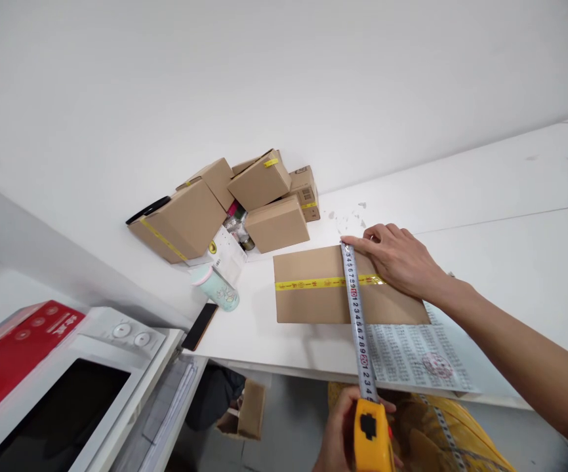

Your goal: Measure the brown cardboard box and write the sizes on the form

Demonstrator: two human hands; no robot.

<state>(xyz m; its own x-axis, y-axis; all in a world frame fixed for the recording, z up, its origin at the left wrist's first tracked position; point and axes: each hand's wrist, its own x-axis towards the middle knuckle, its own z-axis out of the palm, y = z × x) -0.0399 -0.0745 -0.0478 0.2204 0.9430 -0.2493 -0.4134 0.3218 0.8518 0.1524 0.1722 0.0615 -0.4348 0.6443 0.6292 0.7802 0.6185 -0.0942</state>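
Note:
A tape measure (373,440) with a yellow case is in my left hand (337,436), whose fingers close around it in front of the table edge. Its numbered metal blade (355,314) stretches away over a flat brown cardboard box (311,305) sealed with yellow printed tape (308,284). At the box's far edge, the thumb and index finger of my right hand (402,259) hold the blade's end, with the other fingers curled over the box. A printed sheet with a red stamp (436,365) lies partly beneath the box.
Several cardboard boxes (264,187) are stacked against the wall. A mint-green cup (220,288) lies tipped near a black flat object (200,326). At left stand a white microwave (117,328) and a red box (28,351). An open carton (252,410) is below the table.

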